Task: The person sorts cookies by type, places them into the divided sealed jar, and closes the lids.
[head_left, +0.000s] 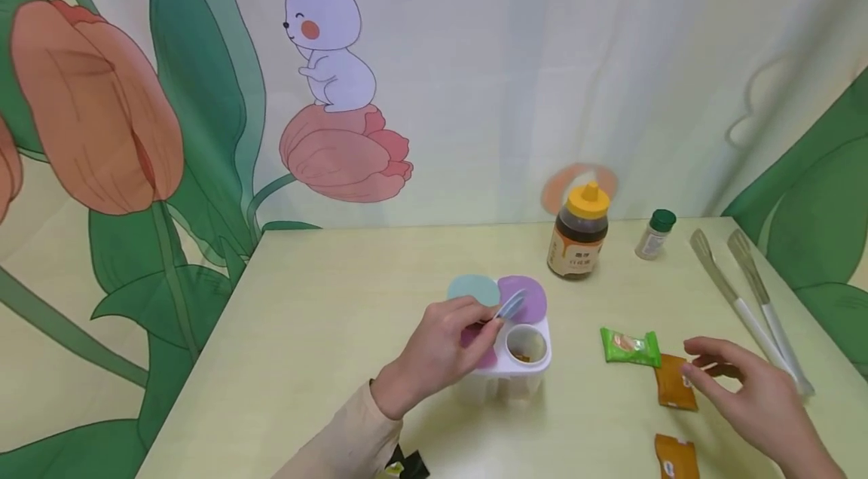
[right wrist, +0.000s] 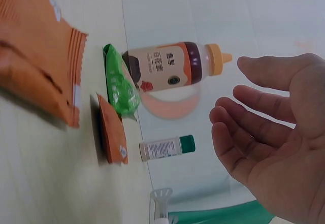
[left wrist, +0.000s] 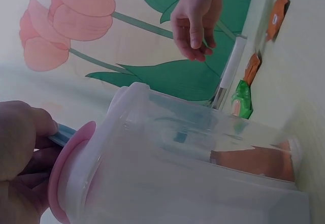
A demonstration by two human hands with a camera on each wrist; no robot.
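My left hand (head_left: 441,351) pinches a light blue lid (head_left: 511,304) above a clear container with a white top (head_left: 507,370). One round compartment of it is uncovered, and something brown lies inside; the left wrist view shows a brown packet (left wrist: 256,163) through the wall. Teal (head_left: 472,288), purple (head_left: 532,300) and pink (left wrist: 71,168) lids cover the other compartments. On the right, my right hand (head_left: 753,400) hovers with loosely bent fingers and holds nothing. Nearest to it are a brown packet (head_left: 676,382) and a green packet (head_left: 629,347) on the table.
Another brown packet (head_left: 676,456) lies near the front. At the back stand a honey bottle with a yellow cap (head_left: 579,238) and a small green-capped shaker (head_left: 655,236). Tongs (head_left: 756,309) lie along the right side. A patterned curtain (head_left: 475,87) hangs behind the table.
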